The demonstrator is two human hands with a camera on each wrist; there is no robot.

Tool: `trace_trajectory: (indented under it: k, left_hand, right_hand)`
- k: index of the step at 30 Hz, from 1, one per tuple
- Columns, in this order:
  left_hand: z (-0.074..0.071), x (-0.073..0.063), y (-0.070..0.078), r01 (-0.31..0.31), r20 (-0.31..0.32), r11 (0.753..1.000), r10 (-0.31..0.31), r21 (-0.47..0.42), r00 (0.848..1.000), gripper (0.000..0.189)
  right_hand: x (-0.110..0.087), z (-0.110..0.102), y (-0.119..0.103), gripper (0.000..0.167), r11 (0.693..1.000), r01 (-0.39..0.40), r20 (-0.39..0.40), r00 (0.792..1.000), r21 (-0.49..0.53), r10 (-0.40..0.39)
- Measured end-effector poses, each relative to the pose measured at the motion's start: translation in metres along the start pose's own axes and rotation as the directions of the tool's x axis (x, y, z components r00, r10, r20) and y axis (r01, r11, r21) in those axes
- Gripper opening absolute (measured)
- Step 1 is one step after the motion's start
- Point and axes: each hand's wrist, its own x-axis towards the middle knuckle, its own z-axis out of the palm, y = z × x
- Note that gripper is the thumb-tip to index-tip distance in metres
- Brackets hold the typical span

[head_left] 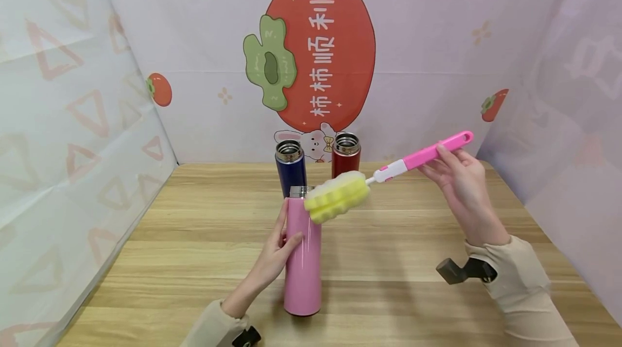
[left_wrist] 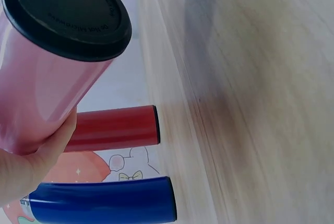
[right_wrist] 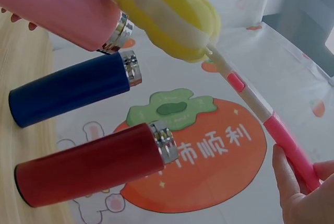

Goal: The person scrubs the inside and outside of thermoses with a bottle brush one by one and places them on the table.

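By the left hand (head_left: pixel 272 255), a pink bottle (head_left: pixel 305 266) is grasped, “Not Microwave” legible on its black base (left_wrist: pixel 68 12). Beyond, between the hands, “柿柿顺利” is printed on a persimmon (head_left: pixel 320 50). By the right hand (head_left: pixel 464 185), a sponge brush (head_left: pixel 392 170) is gripped, its yellow head (head_left: pixel 337 197) near the bottle's neck.

Bare left hand (head_left: pixel 276 254), bare right hand (head_left: pixel 464 188); beige long sleeves (head_left: pixel 517 279); black wrist cameras (head_left: pixel 453 272), right one blocky.
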Motion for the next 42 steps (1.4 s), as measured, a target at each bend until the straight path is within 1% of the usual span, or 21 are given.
trace_trajectory:
  k: [2,5,8,11,14,18,20,22,26,29,32,38,42]
  left_hand:
    - [0.000,0.001,-0.001,0.000,-0.001,1.000,0.000,-0.010,1.000,0.068]
    - [0.001,0.003,-0.002,0.004,-0.006,1.000,-0.004,-0.009,1.000,0.068]
    - [0.001,0.004,-0.002,0.012,-0.014,1.000,-0.013,-0.008,1.000,0.066]
    - [0.001,0.005,-0.001,0.017,-0.018,1.000,-0.018,-0.023,1.000,0.066]
    - [0.000,0.006,0.001,0.024,-0.028,0.997,-0.025,-0.067,0.999,0.065]
    - [0.000,0.009,0.004,0.030,-0.052,0.993,-0.036,-0.113,0.998,0.062]
    - [-0.001,0.011,0.005,0.026,-0.061,0.993,-0.033,-0.115,0.998,0.062]
    - [-0.001,0.012,0.005,0.021,-0.065,0.992,-0.029,-0.124,0.997,0.061]
    - [-0.002,0.014,0.006,0.012,-0.080,0.991,-0.023,-0.130,0.997,0.062]
    - [-0.002,0.016,0.007,0.017,-0.098,0.989,-0.032,-0.149,0.995,0.062]
    - [-0.002,0.018,0.008,0.017,-0.109,0.983,-0.037,-0.180,0.993,0.062]
    - [-0.001,0.021,0.008,-0.001,-0.120,0.976,-0.026,-0.217,0.992,0.064]
    - [0.000,0.022,0.009,0.004,-0.128,0.973,-0.035,-0.230,0.991,0.064]
  right_hand:
    - [0.001,0.002,0.001,0.010,1.000,0.007,-0.016,1.000,-0.017,-0.007]
    - [0.004,0.004,0.002,0.012,1.000,0.007,-0.020,1.000,-0.003,-0.007]
    - [0.005,0.006,0.004,0.012,1.000,0.005,-0.008,1.000,0.009,-0.005]
    - [0.005,0.006,0.007,0.011,1.000,0.000,0.003,1.000,-0.025,0.000]
    - [0.005,0.005,0.011,0.009,0.998,-0.014,0.022,1.000,-0.063,0.015]
    - [0.003,0.002,0.015,0.004,0.997,-0.034,0.059,0.998,-0.074,0.039]
    - [0.002,0.000,0.017,0.004,0.996,-0.045,0.083,0.995,-0.077,0.052]
    - [0.000,-0.002,0.019,0.005,0.993,-0.054,0.098,0.993,-0.104,0.064]
    - [-0.002,-0.004,0.021,0.007,0.988,-0.082,0.121,0.988,-0.133,0.098]
    - [-0.004,-0.005,0.024,0.008,0.982,-0.101,0.129,0.984,-0.160,0.122]
    - [-0.005,-0.007,0.028,0.009,0.978,-0.113,0.156,0.978,-0.174,0.141]
    - [-0.007,-0.012,0.034,0.015,0.972,-0.107,0.251,0.955,-0.208,0.159]
    - [-0.009,-0.013,0.037,0.015,0.961,-0.111,0.264,0.948,-0.253,0.179]
